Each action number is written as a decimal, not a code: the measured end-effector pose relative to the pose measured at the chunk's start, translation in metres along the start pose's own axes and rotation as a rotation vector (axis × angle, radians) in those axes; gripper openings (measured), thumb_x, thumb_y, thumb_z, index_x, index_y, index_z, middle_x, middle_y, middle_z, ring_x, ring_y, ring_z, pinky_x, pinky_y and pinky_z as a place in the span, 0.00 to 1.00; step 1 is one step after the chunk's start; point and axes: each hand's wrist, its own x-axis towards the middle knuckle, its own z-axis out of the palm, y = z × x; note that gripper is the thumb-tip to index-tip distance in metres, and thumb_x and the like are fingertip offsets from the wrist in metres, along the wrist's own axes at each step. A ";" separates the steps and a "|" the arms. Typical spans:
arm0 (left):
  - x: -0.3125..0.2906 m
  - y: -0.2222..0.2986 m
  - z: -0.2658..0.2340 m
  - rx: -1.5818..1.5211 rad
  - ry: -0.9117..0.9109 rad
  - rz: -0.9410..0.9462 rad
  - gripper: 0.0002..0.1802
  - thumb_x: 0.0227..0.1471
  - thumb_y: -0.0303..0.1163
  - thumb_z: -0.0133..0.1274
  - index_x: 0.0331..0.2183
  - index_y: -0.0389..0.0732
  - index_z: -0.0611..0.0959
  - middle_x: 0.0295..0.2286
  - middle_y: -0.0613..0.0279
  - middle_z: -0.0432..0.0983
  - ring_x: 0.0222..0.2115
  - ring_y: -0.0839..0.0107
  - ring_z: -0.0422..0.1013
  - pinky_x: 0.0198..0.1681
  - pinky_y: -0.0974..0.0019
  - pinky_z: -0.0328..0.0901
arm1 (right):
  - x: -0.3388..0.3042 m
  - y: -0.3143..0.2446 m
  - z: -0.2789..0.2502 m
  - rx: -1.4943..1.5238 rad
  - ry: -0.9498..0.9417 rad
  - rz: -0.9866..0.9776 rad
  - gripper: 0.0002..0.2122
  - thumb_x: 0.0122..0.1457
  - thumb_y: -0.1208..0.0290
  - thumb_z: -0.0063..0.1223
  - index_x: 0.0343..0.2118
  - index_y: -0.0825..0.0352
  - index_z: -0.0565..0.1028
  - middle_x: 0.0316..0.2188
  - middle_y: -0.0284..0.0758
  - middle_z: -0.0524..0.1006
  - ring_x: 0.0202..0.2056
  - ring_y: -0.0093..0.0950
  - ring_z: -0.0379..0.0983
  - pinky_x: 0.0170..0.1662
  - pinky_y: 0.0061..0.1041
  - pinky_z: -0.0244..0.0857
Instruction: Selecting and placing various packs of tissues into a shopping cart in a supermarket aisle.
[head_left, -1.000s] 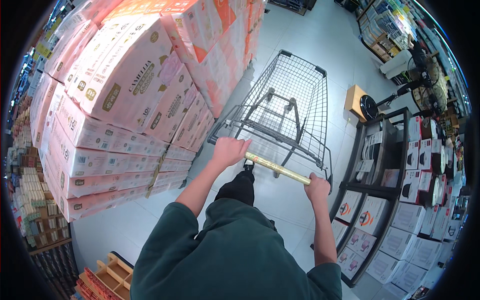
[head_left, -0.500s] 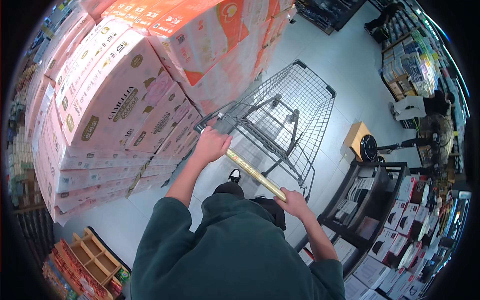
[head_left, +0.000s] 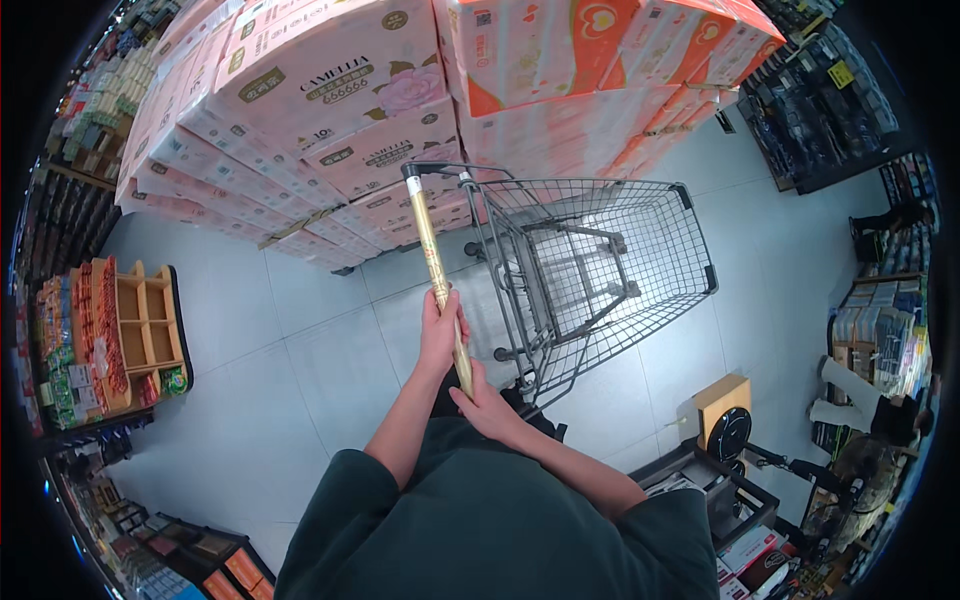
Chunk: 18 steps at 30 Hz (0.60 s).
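Note:
A grey wire shopping cart stands in front of me, its basket pointing to the right. The floor shows through its mesh. Its gold-coloured handle bar runs from the far end down toward my body. My left hand is wrapped round the bar past its middle. Close below it, my right hand grips the bar's near end, with some of its fingers hidden. The cart's far side is close to a tall stack of tissue packs; I cannot tell whether they touch.
Pink tissue packs and orange-and-white packs form the stack beyond the cart. A wooden compartment shelf stands left. A wooden block with a round black disc stands right, near a dark rack. A person is at the far right.
I have turned to the right with the cart, so the stack now lies straight ahead. My left hand has slid along the handle toward my right hand. Both still grip it.

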 end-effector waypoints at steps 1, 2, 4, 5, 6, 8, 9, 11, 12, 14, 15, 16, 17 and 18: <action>0.003 -0.001 -0.012 0.043 0.015 0.042 0.16 0.66 0.38 0.49 0.49 0.40 0.68 0.29 0.62 0.69 0.19 0.75 0.71 0.18 0.70 0.65 | 0.005 0.008 0.000 -0.092 -0.035 -0.111 0.27 0.68 0.61 0.47 0.63 0.69 0.52 0.29 0.49 0.76 0.27 0.41 0.76 0.35 0.39 0.69; 0.005 -0.004 -0.022 0.088 0.028 0.082 0.14 0.66 0.38 0.49 0.47 0.40 0.69 0.25 0.65 0.68 0.15 0.78 0.67 0.13 0.73 0.60 | 0.011 0.016 -0.002 -0.181 -0.068 -0.224 0.27 0.67 0.61 0.48 0.62 0.69 0.53 0.30 0.50 0.76 0.29 0.44 0.75 0.38 0.41 0.69; 0.002 0.001 -0.027 0.086 0.097 0.143 0.12 0.66 0.39 0.49 0.43 0.41 0.69 0.20 0.70 0.65 0.11 0.82 0.60 0.10 0.74 0.54 | 0.017 0.018 -0.025 -0.211 -0.160 -0.181 0.25 0.66 0.60 0.50 0.61 0.69 0.60 0.36 0.51 0.76 0.39 0.46 0.74 0.45 0.41 0.67; 0.003 0.005 -0.033 0.110 0.134 0.133 0.13 0.65 0.39 0.50 0.43 0.41 0.69 0.20 0.70 0.65 0.11 0.82 0.60 0.10 0.74 0.55 | 0.017 0.019 -0.041 -0.447 -0.024 -0.360 0.25 0.65 0.59 0.51 0.59 0.68 0.62 0.40 0.51 0.75 0.43 0.46 0.72 0.47 0.41 0.66; 0.003 0.009 -0.039 0.134 0.170 0.122 0.14 0.65 0.40 0.50 0.43 0.41 0.69 0.20 0.70 0.65 0.11 0.81 0.61 0.11 0.74 0.55 | 0.018 0.021 -0.055 -0.677 0.119 -0.542 0.25 0.65 0.57 0.52 0.58 0.68 0.65 0.45 0.50 0.73 0.48 0.45 0.70 0.48 0.41 0.66; 0.003 0.016 -0.051 0.125 0.200 0.128 0.15 0.64 0.41 0.51 0.42 0.41 0.69 0.19 0.70 0.64 0.11 0.81 0.60 0.11 0.74 0.55 | 0.018 0.029 -0.075 -0.789 0.231 -0.518 0.26 0.64 0.56 0.54 0.58 0.68 0.66 0.48 0.50 0.71 0.51 0.46 0.68 0.51 0.41 0.65; 0.004 0.019 -0.059 0.131 0.199 0.127 0.15 0.64 0.41 0.51 0.43 0.41 0.69 0.19 0.70 0.64 0.11 0.81 0.60 0.11 0.73 0.55 | 0.017 0.033 -0.083 -0.897 0.344 -0.481 0.27 0.63 0.54 0.55 0.59 0.67 0.67 0.52 0.50 0.69 0.53 0.47 0.66 0.53 0.41 0.64; 0.008 0.026 -0.068 0.153 0.209 0.128 0.14 0.65 0.41 0.50 0.43 0.42 0.69 0.19 0.71 0.63 0.11 0.82 0.60 0.11 0.73 0.55 | 0.024 0.062 -0.094 -0.862 0.301 -0.438 0.28 0.62 0.54 0.56 0.59 0.68 0.66 0.51 0.49 0.69 0.52 0.47 0.67 0.53 0.41 0.65; 0.007 0.027 -0.074 0.152 0.208 0.127 0.14 0.65 0.41 0.50 0.43 0.42 0.69 0.19 0.71 0.63 0.11 0.82 0.60 0.11 0.73 0.55 | 0.028 0.081 -0.097 -0.818 0.251 -0.390 0.30 0.60 0.53 0.58 0.59 0.68 0.66 0.50 0.49 0.68 0.51 0.46 0.68 0.53 0.41 0.65; 0.007 0.034 -0.090 0.267 0.206 0.174 0.12 0.66 0.41 0.49 0.42 0.44 0.68 0.19 0.71 0.62 0.11 0.82 0.59 0.11 0.74 0.54 | 0.033 0.111 -0.093 -0.743 0.168 -0.332 0.27 0.62 0.53 0.56 0.57 0.68 0.69 0.50 0.48 0.71 0.51 0.47 0.69 0.53 0.41 0.66; 0.008 0.035 -0.095 0.291 0.206 0.174 0.11 0.67 0.40 0.47 0.42 0.45 0.68 0.18 0.71 0.61 0.11 0.82 0.58 0.11 0.74 0.53 | 0.038 0.123 -0.093 -0.771 0.037 -0.267 0.24 0.63 0.54 0.54 0.55 0.68 0.71 0.49 0.48 0.72 0.50 0.47 0.70 0.53 0.40 0.66; 0.009 0.037 -0.100 0.292 0.203 0.178 0.11 0.67 0.40 0.47 0.42 0.45 0.68 0.18 0.71 0.61 0.11 0.82 0.58 0.11 0.74 0.53 | 0.041 0.128 -0.094 -0.797 -0.093 -0.203 0.22 0.64 0.55 0.53 0.53 0.68 0.73 0.49 0.48 0.73 0.50 0.47 0.71 0.54 0.40 0.66; 0.009 0.040 -0.104 0.315 0.208 0.159 0.10 0.67 0.40 0.47 0.41 0.45 0.67 0.18 0.72 0.61 0.11 0.82 0.58 0.11 0.74 0.53 | 0.043 0.132 -0.094 -0.797 -0.090 -0.206 0.22 0.64 0.55 0.53 0.53 0.68 0.73 0.49 0.48 0.73 0.50 0.47 0.71 0.54 0.40 0.66; 0.008 0.040 -0.110 0.335 0.222 0.139 0.10 0.67 0.40 0.47 0.41 0.46 0.67 0.18 0.72 0.61 0.11 0.82 0.58 0.11 0.74 0.53 | 0.048 0.135 -0.090 -0.783 -0.134 -0.224 0.20 0.65 0.55 0.52 0.51 0.67 0.75 0.48 0.48 0.74 0.50 0.47 0.71 0.54 0.40 0.66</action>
